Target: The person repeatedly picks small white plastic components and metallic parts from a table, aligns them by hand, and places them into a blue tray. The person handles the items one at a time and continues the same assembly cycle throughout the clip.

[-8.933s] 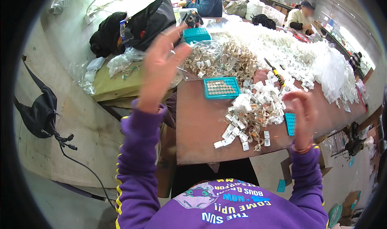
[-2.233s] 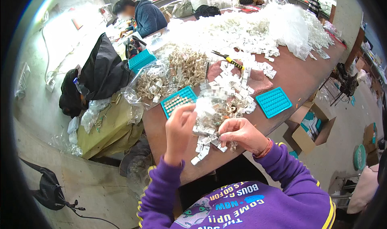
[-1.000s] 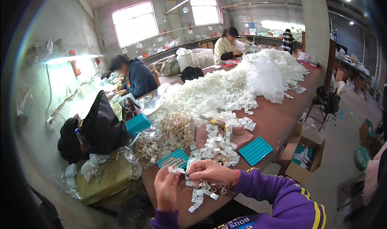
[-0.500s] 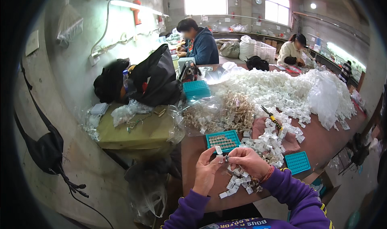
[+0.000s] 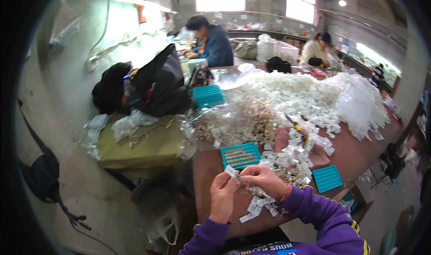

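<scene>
A small white plastic piece (image 5: 230, 170), like a little card, stands up tilted from between the fingertips of my left hand (image 5: 221, 201). The fingers of my right hand (image 5: 266, 179) are pinched against its lower end, touching the left fingertips. What lies between the right fingertips is too small and covered to tell. Just beyond my hands is a teal tray (image 5: 240, 146) with rows of small round beige parts. Loose white pieces (image 5: 253, 206) lie under and beside my right hand, part of a heap (image 5: 287, 159) reaching farther back.
A second teal tray (image 5: 327, 178) lies to the right. Pliers with yellow-and-black handles (image 5: 298, 129) rest on a pinkish cloth (image 5: 318, 156). Behind spreads a large pile of clear-white pieces (image 5: 296, 93). Stacked teal trays (image 5: 208, 96) and black bags (image 5: 161, 84) stand left. Two people work farther back.
The white piece has gone from nearly upright to leaning left, and my hands have drawn closer together around it. The whole view has shifted slightly.
</scene>
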Motion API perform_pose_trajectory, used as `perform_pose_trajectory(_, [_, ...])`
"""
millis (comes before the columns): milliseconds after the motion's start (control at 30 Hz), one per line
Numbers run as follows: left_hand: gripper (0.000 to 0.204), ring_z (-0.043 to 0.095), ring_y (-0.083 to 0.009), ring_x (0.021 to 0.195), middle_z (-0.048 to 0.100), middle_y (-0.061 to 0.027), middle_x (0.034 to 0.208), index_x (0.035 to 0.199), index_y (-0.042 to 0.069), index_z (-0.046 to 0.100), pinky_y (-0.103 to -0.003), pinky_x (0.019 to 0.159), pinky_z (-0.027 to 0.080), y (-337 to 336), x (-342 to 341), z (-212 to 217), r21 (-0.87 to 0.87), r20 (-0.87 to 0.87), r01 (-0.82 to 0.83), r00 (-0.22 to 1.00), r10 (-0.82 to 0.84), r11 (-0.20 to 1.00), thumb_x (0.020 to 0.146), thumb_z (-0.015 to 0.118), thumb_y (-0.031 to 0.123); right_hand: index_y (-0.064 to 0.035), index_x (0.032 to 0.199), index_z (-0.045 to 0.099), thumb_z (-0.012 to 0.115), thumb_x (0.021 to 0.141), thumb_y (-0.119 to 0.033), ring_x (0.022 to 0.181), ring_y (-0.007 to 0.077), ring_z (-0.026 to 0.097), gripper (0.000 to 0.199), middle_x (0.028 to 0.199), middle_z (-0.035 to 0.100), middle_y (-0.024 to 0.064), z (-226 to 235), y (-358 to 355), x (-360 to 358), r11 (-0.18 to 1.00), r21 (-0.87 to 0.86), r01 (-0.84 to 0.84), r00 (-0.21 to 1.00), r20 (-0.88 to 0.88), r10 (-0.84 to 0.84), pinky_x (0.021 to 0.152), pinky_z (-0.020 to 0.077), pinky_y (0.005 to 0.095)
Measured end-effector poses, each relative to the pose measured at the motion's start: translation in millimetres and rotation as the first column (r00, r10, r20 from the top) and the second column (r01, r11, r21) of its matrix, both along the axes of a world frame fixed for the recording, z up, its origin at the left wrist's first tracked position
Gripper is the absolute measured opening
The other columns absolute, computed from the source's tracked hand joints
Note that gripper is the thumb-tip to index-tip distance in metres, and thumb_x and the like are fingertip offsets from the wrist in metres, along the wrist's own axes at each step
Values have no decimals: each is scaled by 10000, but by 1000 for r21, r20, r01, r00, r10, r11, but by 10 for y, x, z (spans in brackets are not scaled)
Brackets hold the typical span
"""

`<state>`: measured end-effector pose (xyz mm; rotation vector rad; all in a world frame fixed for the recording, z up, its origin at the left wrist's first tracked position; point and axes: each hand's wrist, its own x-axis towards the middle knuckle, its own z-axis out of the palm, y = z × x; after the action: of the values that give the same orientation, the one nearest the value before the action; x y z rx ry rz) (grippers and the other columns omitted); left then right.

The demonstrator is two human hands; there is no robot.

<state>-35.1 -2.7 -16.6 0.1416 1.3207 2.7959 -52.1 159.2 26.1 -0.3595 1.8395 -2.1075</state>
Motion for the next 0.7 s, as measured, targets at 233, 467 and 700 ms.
perform_pose_trajectory(233, [131, 621, -120, 876, 647, -72, 988, 997, 19, 576, -256, 775, 524, -21, -3, -7, -89, -67, -60, 996, 54, 994, 883, 625, -24, 13, 925, 663, 689, 883, -156, 643, 58, 603, 176, 770, 652, 15, -5, -6, 30, 988, 135, 78, 986, -156, -56, 566, 481, 212])
perform_pose_trajectory(467, [147, 619, -111, 846, 650, -64, 947, 975, 31, 556, -252, 767, 522, -48, -3, -25, -78, -77, -41, 996, 35, 996, 872, 632, -42, 20, 929, 656, 675, 893, -159, 649, 62, 615, 183, 782, 656, 20, 24, 39, 42, 999, 45, 11, 999, -38, -9, 572, 494, 211])
perform_pose_trajectory(700, [167, 623, -112, 836, 652, -70, 938, 972, 32, 554, -243, 752, 522, -60, -12, -46, -150, -128, -94, 989, 75, 984, 858, 651, -42, 31, 946, 640, 658, 910, -119, 667, 74, 620, 156, 810, 659, 33, 14, 12, 70, 987, 145, 72, 983, -176, -46, 596, 497, 214])
